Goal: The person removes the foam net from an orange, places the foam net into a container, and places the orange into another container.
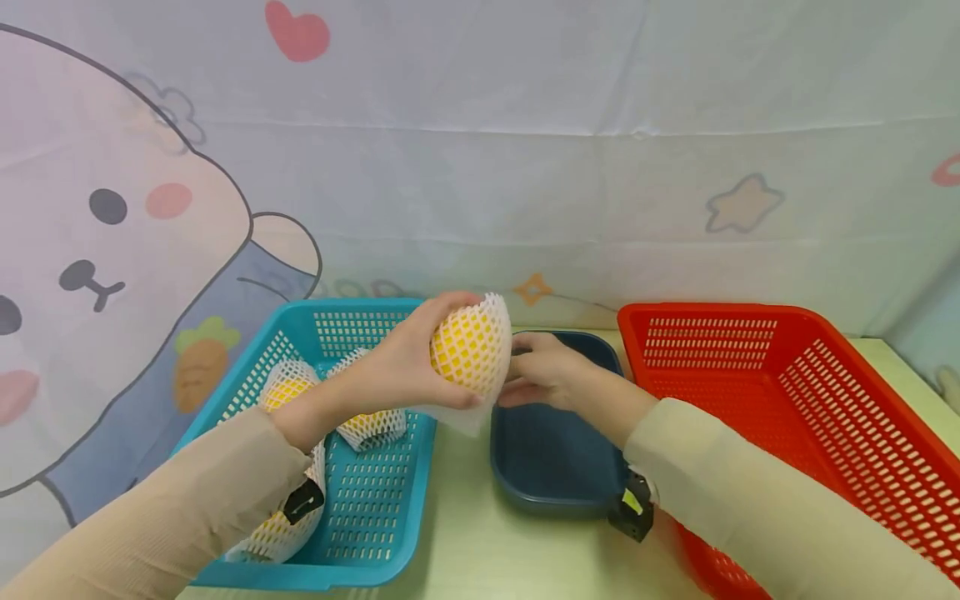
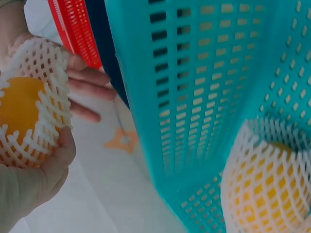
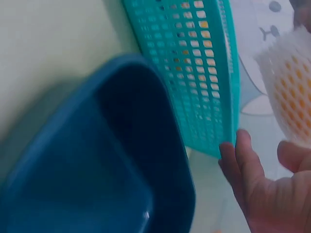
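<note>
My left hand (image 1: 401,358) grips a yellow fruit (image 1: 465,346) in a white foam net, raised above the gap between a teal basket (image 1: 367,575) and a dark blue tub (image 1: 555,467). In the left wrist view one side of the orange-yellow fruit (image 2: 19,104) shows bare through the net's opening. My right hand (image 1: 551,371) is over the tub, beside the net, its fingertips partly hidden in the head view. The right wrist view shows this right hand (image 3: 277,199) with fingers extended and thumb close to the net; contact is unclear.
Several more netted yellow fruits (image 1: 288,387) lie in the teal basket on the left. A red basket (image 1: 705,392) stands right of the tub on the pale green tabletop (image 1: 465,517). A printed cloth (image 1: 480,183) hangs behind.
</note>
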`<state>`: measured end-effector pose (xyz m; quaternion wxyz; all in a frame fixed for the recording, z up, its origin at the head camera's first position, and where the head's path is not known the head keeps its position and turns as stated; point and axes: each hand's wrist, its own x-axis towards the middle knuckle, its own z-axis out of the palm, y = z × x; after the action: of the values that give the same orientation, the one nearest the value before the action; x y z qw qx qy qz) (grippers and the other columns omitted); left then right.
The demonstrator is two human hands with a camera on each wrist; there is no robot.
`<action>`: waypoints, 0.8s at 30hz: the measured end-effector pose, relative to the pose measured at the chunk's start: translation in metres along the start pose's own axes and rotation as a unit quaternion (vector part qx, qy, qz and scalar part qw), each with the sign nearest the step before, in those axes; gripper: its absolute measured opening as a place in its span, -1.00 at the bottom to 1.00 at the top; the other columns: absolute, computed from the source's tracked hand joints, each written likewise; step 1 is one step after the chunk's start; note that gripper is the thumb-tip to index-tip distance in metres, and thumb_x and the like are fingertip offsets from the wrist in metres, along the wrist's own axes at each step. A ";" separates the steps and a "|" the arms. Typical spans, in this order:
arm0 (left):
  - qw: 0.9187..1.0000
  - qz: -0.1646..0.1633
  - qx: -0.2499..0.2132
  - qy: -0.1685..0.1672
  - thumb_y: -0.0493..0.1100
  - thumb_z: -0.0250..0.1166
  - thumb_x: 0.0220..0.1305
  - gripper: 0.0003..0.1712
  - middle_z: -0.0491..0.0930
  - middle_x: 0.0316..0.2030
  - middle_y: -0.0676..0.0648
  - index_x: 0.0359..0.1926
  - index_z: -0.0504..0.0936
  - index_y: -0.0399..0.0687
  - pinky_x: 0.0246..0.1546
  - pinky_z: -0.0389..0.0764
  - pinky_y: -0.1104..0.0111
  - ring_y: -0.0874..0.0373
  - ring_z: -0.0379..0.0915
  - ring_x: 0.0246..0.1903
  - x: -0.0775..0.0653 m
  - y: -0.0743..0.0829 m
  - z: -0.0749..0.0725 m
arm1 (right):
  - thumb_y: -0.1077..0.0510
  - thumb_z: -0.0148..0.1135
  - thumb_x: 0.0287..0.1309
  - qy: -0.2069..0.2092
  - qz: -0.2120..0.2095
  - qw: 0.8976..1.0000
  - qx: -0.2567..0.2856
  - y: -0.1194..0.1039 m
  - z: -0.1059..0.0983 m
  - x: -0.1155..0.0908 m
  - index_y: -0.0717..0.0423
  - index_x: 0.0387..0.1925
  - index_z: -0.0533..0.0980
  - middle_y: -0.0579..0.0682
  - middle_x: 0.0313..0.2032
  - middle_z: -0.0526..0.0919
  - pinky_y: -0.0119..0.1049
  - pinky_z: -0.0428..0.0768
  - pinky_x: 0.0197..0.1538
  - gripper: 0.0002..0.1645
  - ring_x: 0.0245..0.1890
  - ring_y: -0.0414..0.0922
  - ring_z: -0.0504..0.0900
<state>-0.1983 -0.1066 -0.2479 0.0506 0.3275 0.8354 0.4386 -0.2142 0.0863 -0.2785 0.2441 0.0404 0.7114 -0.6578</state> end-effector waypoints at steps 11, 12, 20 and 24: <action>0.991 -0.043 -0.122 -0.013 -0.23 0.51 -0.18 0.06 0.33 0.05 -0.11 0.31 0.10 0.20 -0.23 0.58 0.21 -0.03 0.44 -0.12 0.008 0.008 0.020 | -0.09 -0.12 0.36 -0.089 -0.060 0.994 -0.019 -0.018 -0.045 -0.026 0.20 0.35 0.07 0.18 -0.01 0.48 -0.08 0.58 -0.07 -0.31 -0.20 -0.06 0.62; 0.990 -0.045 -0.130 -0.012 -0.23 0.50 -0.18 0.06 0.32 0.05 -0.12 0.32 0.09 0.19 -0.22 0.58 0.21 -0.03 0.44 -0.12 0.010 0.009 0.022 | -0.16 -0.14 0.34 -0.095 -0.063 0.993 -0.019 -0.019 -0.047 -0.028 0.18 0.35 0.09 0.19 0.02 0.47 -0.05 0.56 -0.05 -0.28 -0.16 -0.03 0.61; 0.983 -0.040 -0.177 0.005 -0.25 0.48 -0.12 0.03 0.35 0.04 -0.09 0.32 0.07 0.15 -0.20 0.57 0.21 -0.02 0.41 -0.10 0.021 0.017 0.040 | -0.44 -0.05 0.07 -0.141 -0.081 0.986 -0.036 -0.024 -0.055 -0.040 0.18 0.33 0.07 0.24 0.15 0.36 0.04 0.48 0.05 0.02 0.05 0.07 0.50; 0.982 -0.032 -0.187 -0.002 -0.24 0.47 -0.10 0.03 0.36 0.04 -0.09 0.33 0.05 0.13 -0.19 0.57 0.23 -0.01 0.43 -0.11 0.024 0.021 0.045 | -0.40 0.11 0.01 -0.177 -0.097 0.979 -0.036 -0.022 -0.056 -0.042 0.21 0.30 0.05 0.18 0.07 0.36 0.06 0.46 0.06 0.06 0.04 0.09 0.46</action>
<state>-0.1894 -0.0523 -0.2547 0.1268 0.2867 0.7483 0.5846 -0.2019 0.1476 -0.2410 0.3025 -0.1544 0.6804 -0.6494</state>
